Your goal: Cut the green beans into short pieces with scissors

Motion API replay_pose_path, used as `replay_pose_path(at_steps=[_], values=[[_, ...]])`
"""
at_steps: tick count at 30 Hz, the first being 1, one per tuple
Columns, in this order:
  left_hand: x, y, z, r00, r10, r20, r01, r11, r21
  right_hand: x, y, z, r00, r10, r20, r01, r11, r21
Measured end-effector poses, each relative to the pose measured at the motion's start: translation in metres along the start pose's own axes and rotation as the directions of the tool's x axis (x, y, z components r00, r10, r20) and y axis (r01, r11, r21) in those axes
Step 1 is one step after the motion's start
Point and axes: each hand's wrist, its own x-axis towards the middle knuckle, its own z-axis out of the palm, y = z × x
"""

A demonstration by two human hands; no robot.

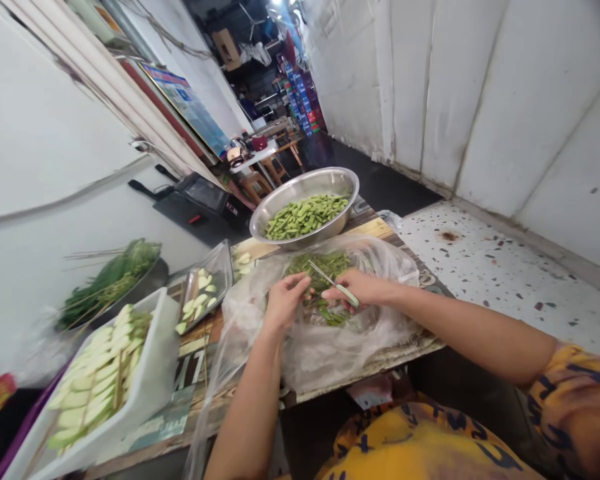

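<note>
My right hand [363, 287] grips a pair of scissors [347, 295] with pale green handles, the thin metal blades pointing up and left over the pods. Close to the blade tips, my left hand [286, 299] has its thumb and fingers pinched together; what lies between them is too small to make out. Beneath both hands, an opened clear plastic bag [325, 360] spreads over the table with green bean pods [323, 263] in it. Just beyond the bag stands a wide steel bowl [353, 183] holding many green pods.
Left on the wooden table [193, 390] are a white tub [153, 353] of skewered pale green slices and a clear tray [225, 267] with cut pieces. Leafy greens [113, 283] fill a dark bowl behind. A black appliance [195, 203] stands by the wall.
</note>
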Motion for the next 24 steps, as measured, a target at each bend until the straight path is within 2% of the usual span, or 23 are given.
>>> replay_pose_path(at_steps=[2,6,8,13,24], values=[[0.002,-0.004,0.002,0.998,0.056,-0.032,-0.053,0.996,0.070,-0.003,-0.001,0.000,1.000,0.010,0.025,-0.009,0.999,-0.042],[0.002,-0.006,0.003,0.968,0.249,-0.032,-0.232,0.937,0.261,-0.006,-0.001,-0.001,0.999,-0.023,0.048,0.028,0.993,-0.114],[-0.001,-0.004,0.003,0.959,0.278,-0.050,-0.249,0.915,0.316,-0.005,0.000,-0.001,0.998,-0.053,0.039,0.058,0.988,-0.142],[-0.008,0.005,0.001,0.968,0.247,-0.035,-0.212,0.890,0.405,-0.004,0.003,0.001,0.996,-0.082,0.022,0.085,0.982,-0.171],[-0.011,0.008,0.001,0.988,0.140,0.064,-0.153,0.937,0.313,-0.005,0.000,-0.003,0.997,-0.044,0.069,0.056,0.982,-0.181]])
